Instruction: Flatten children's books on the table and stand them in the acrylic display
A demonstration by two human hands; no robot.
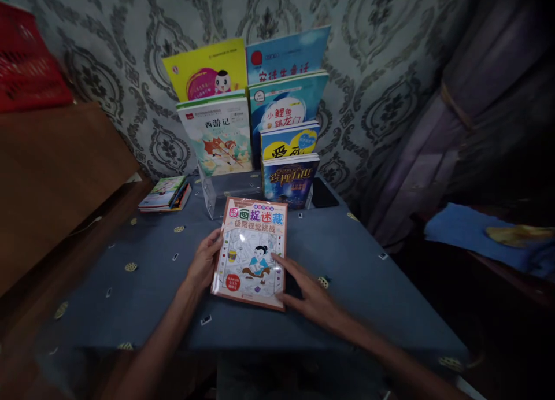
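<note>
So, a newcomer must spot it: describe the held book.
At the blue tablecloth, look in front of the clear rack. Between the left hand and right hand is the Chinese hide-and-seek picture book, bordered orange-brown, unlike the racked books.

dim light, blurred and stretched edges

The held book [251, 273] is bordered orange-brown, the tablecloth [151, 296] blue-grey with yellow pineapples, the wallpaper [277, 4] grey damask.

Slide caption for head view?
Left hand grips a book, right hand touching it, at a table before a clear rack of upright books.
</note>
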